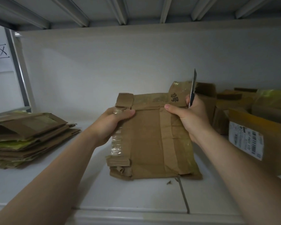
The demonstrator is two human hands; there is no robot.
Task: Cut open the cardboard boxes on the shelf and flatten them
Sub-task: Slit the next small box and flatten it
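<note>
Both bare forearms come in from the bottom edge, left forearm (44, 184) and right forearm (243, 168), reaching up over the white shelf board (136, 197). Dark seam (183, 195) runs front-to-back in the board, right of centre. Small cardboard scrap (169, 182) lies just beside the seam's far end.

Flattened box (149, 138), brown with old clear tape down its left edge, is held mid-frame between both hands, face toward the camera. Its lower edge is at the board, touching or just above, cannot tell. Left hand (110, 125) grips the box's left edge near the top, thumb clamped on the front face, fingers curled out of sight behind. Right hand (191, 120) is at the upper right edge, thumb pressed flat on the front face. It grips the dark handle of a utility knife (192, 91); its other fingers are mostly hidden behind the cardboard. Blade is extended, pointing up, just beside the box's top right flap.

Left of the box, well apart, stack of flattened cardboard (28, 137) lies on the same board. On the right, unflattened boxes (253, 125) crowd the board, the nearest carrying a white shipping label (246, 140). Plain white back wall (120, 62) sits behind everything. Far left, white sign (0, 54) with black characters, partly cut off. Overhead, ribbed metal underside of the upper shelf (136, 8).
</note>
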